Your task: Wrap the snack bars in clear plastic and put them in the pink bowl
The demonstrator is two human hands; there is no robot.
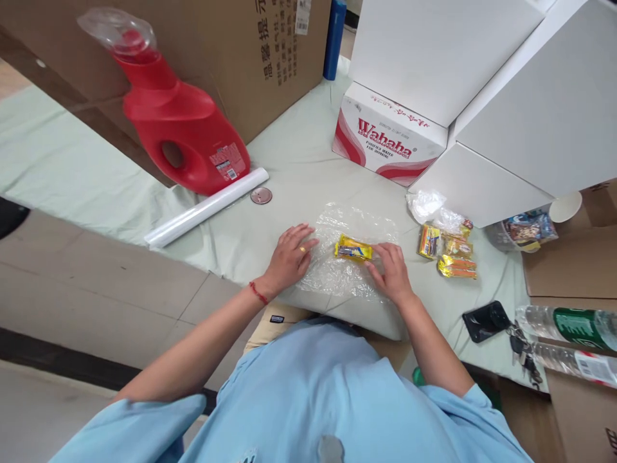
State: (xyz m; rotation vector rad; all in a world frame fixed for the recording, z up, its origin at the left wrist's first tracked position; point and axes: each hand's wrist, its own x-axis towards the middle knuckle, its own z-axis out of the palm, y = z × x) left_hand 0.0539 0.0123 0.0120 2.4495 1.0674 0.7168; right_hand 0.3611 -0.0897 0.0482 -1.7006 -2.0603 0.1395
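Note:
A sheet of clear cling film [325, 276] lies crinkled on the table in front of me. A yellow-wrapped snack packet [354, 249] rests near its middle. My right hand [391, 271] has the packet's right end between thumb and fingertips. On the left part of the film, my left hand [290, 256] is open, fingers stretched out, holding nothing. Several small yellow snack packets [457, 267] sit to the right of my right hand, beside a crumpled clear plastic bag [427, 206].
A white film roll [207, 209] lies before a red detergent bottle [187, 128]. Nearby is a round brown disc [261, 195]. Behind stand a Wahaha box [385, 138] and a large carton [231, 64]. Rightward are a black phone-like object [484, 321], keys [520, 344] and water bottles [569, 325].

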